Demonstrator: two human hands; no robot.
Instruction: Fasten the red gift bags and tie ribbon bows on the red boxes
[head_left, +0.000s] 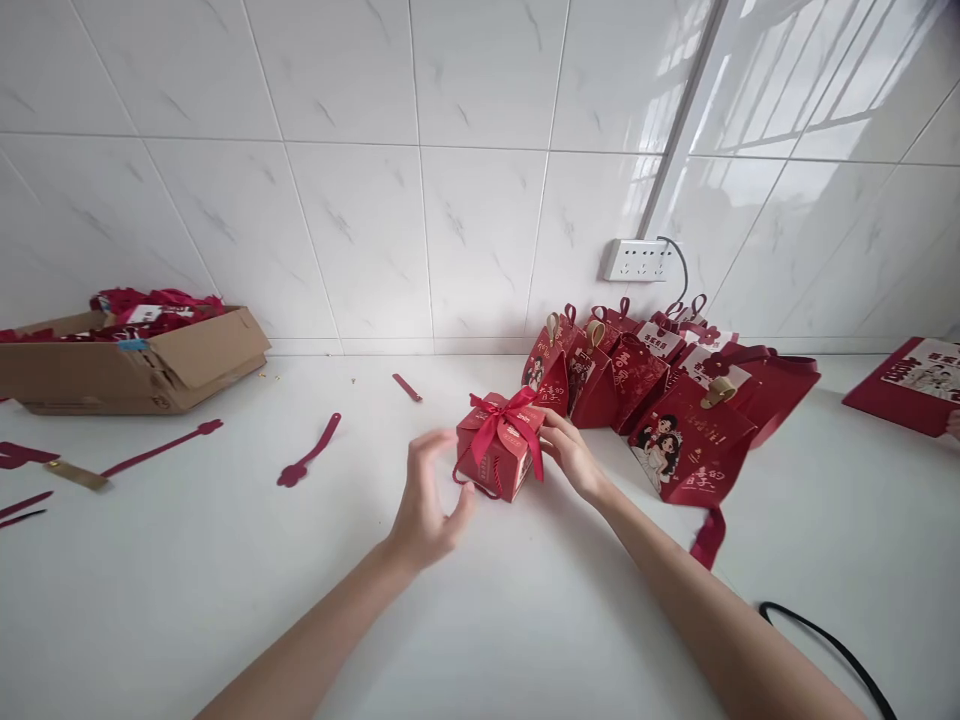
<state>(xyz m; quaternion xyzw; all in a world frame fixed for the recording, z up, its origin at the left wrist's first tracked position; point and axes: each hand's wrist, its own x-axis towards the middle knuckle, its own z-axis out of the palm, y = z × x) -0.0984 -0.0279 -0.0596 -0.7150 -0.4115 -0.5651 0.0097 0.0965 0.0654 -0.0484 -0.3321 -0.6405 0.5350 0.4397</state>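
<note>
A small red gift box [486,462] stands upright on the white table, tied on top with a red ribbon bow [504,418]. A dark red cord handle hangs over its front. To the left of the box is my left hand [433,500], its fingers curved and apart from the thumb, with fingertips close to the upper left edge. My right hand [574,458] has its fingers against the right side of the box, beside a ribbon tail. The right fingertips are partly hidden by box and ribbon.
Several red bags [686,440] with small handles crowd the right side. A cardboard box [97,375] of red pieces sits at the left. Loose straps [311,450] lie between. A black cable [825,640] runs front right, and a power strip [637,260] is on the wall.
</note>
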